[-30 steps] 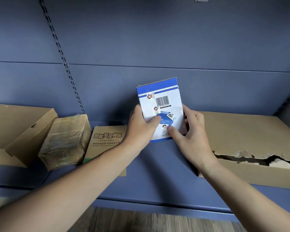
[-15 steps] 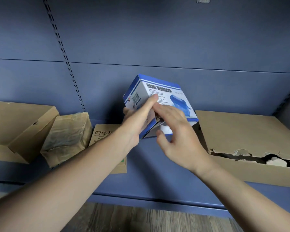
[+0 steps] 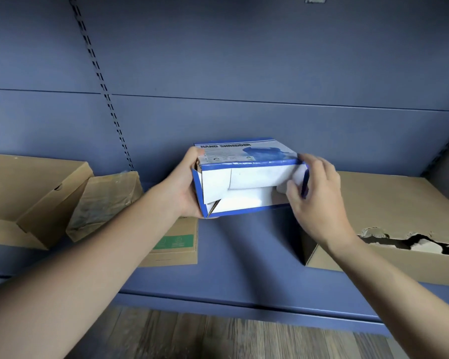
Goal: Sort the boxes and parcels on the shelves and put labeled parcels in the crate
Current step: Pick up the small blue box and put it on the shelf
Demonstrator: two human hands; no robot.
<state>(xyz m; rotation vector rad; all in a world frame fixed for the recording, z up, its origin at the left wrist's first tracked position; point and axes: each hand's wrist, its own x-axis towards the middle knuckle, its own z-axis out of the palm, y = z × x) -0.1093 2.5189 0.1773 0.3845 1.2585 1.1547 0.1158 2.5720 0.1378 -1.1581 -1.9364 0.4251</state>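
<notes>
A blue and white printed box (image 3: 246, 177) hovers above the blue shelf (image 3: 244, 257), held level with its white flap end facing me. My left hand (image 3: 186, 187) grips its left end, thumb on the top edge. My right hand (image 3: 315, 193) holds the right end, fingers curled around the side. The box top shows the words HAND SHREDDER. No crate is in view.
A brown cardboard box (image 3: 24, 200) and a tape-wrapped parcel (image 3: 104, 203) sit at the left of the shelf. A flat carton with a green print (image 3: 176, 244) lies under my left wrist. A large torn cardboard box (image 3: 389, 224) fills the right. Wooden floor (image 3: 218, 335) shows below.
The box was upright with its barcode face toward me, then both hands tipped it over. It now lies level with the flap end facing me, and the right hand has shifted to its right end.
</notes>
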